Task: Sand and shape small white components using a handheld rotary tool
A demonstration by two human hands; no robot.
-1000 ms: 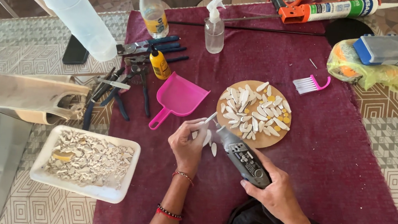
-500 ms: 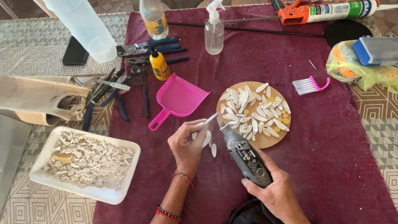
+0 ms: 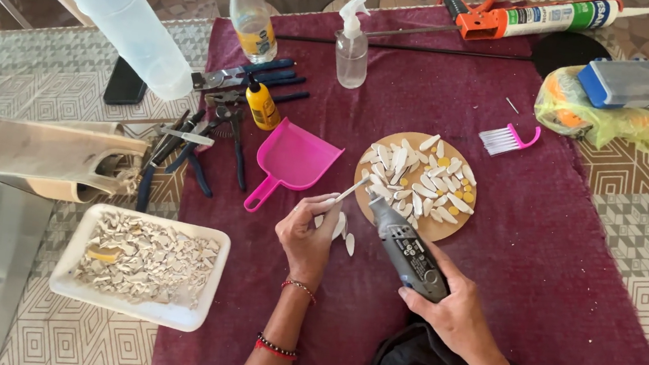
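Shell fragments fill the white tray [image 3: 184, 318] we see at 8 o'clock of the maroon cloth [image 3: 578, 263], with pliers and cutters [image 3: 220, 124] scattered at 10 o'clock above it and a pink dustpan [image 3: 294, 158] just right of those. Moving toward the middle, our left hand [image 3: 308, 234] is closed in a pinch on a thin pale sliver [image 3: 350, 189] that points up toward 1 o'clock, and two loose white pieces [image 3: 344, 234] lie on the cloth just beside the hand. The sliver's far tip meets the nose of the grey rotary tool [image 3: 407, 250], which our right hand [image 3: 453, 310] wraps firmly around at the rear of its body, so the tool slants from 5 o'clock up toward 11 o'clock. We judge the sliver to be light, stiff and brittle, liable to snap or skid under the spinning tip, so it is best held low on its length between thumb and fingertips, close to the worked end yet clear of it. The tool looks heavier and wants a full grasp on its barrel, as it has now. Just above the tool's nose, at 12 o'clock, sits the round wooden board [image 3: 438, 229] covered with many more white petal-shaped pieces [image 3: 416, 173]. Farther right, at 2 o'clock, a small pink brush [image 3: 511, 139] lies well apart from both hands
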